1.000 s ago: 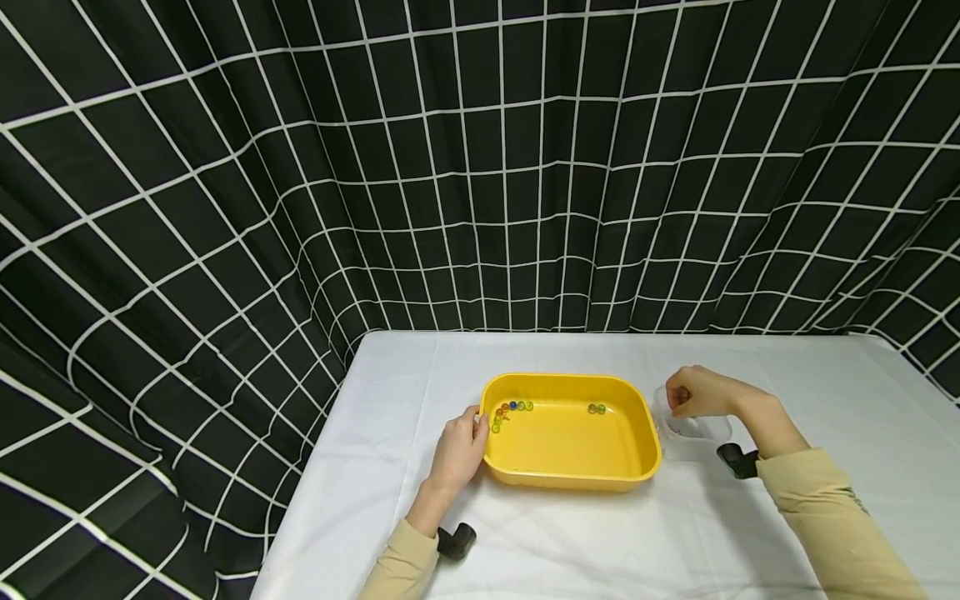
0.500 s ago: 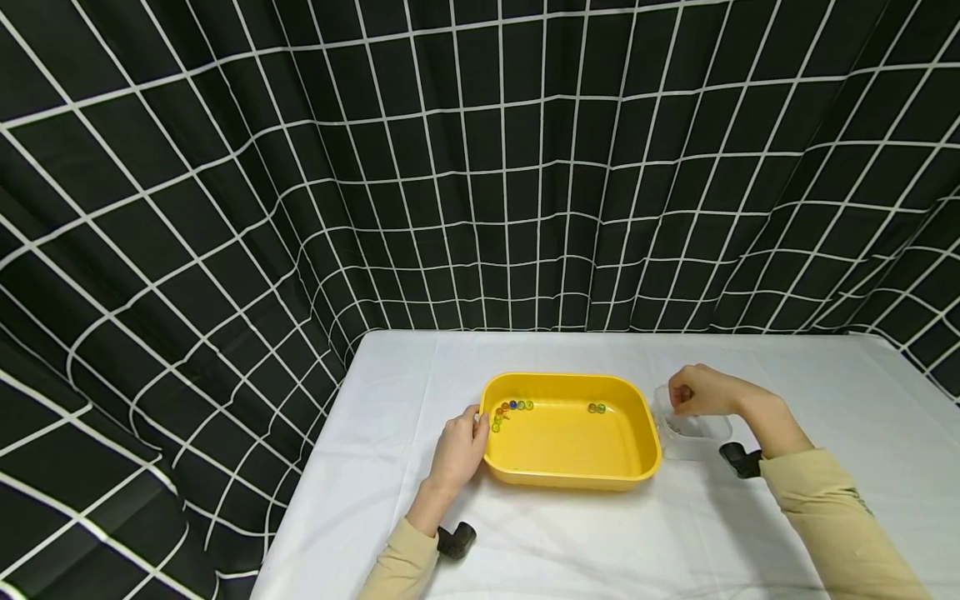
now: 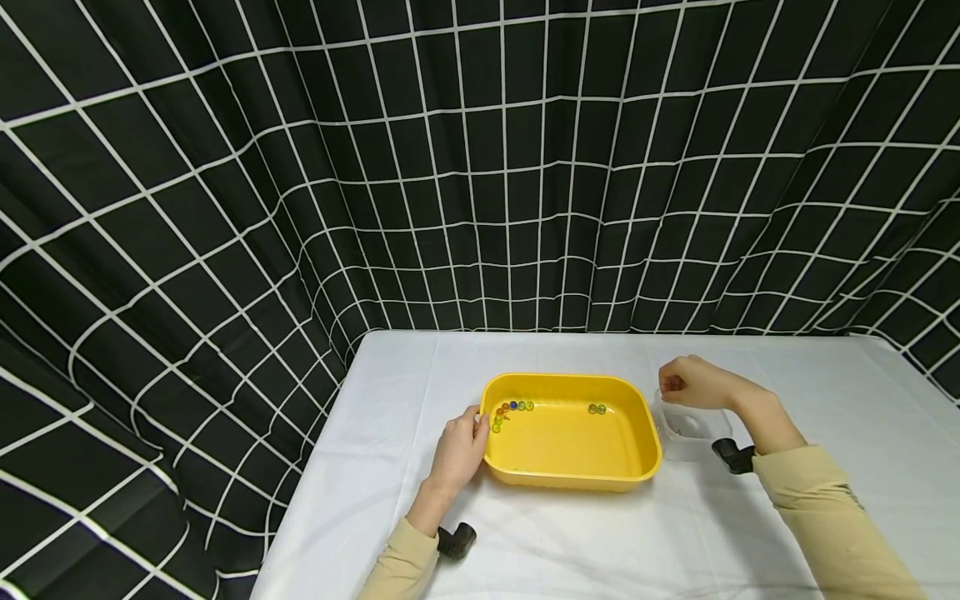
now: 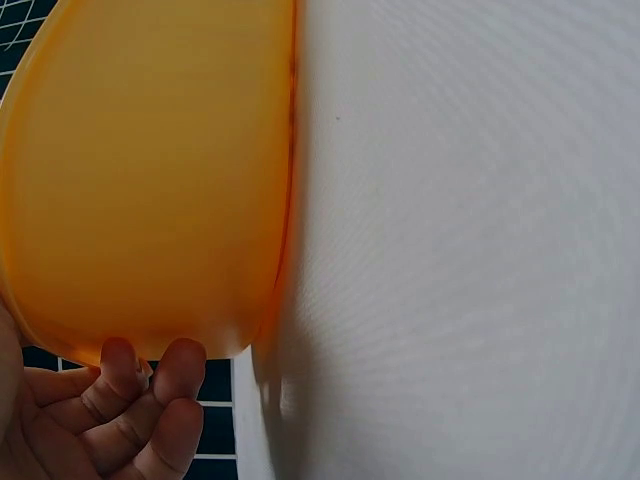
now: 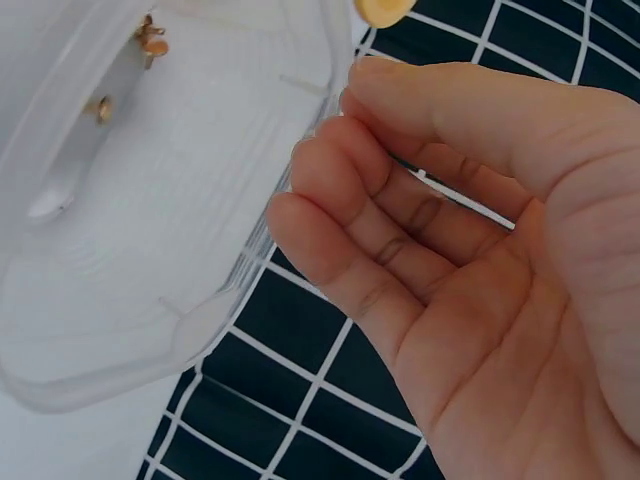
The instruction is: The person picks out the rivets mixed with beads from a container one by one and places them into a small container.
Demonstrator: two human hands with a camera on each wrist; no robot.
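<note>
My left hand [image 3: 457,450] grips the left end of a yellow plastic tray [image 3: 570,480]. Its thumb lies at the rim, and in the left wrist view curled fingers [image 4: 150,400] touch the tray's outer wall [image 4: 150,180]. Inside the tray, several glass marbles line the left corner, a blue marble [image 3: 513,406] among them; two greenish marbles [image 3: 597,409] sit toward the back right. My right hand [image 3: 697,385] is over the back of a clear plastic box [image 3: 686,450], thumb and index tips together; whatever may be between them is hidden. Small brass-coloured pieces [image 5: 152,45] lie in the box.
A white cloth [image 3: 570,550] covers the table. Black curtain [image 3: 525,167] with a white grid hangs behind and on both sides. The box stands close against the tray's right end. Black wrist mounts [image 3: 457,542] sit beneath the wrists.
My right hand has risen slightly out of the clear box, up and toward the back. The left hand, tray and marbles look the same.
</note>
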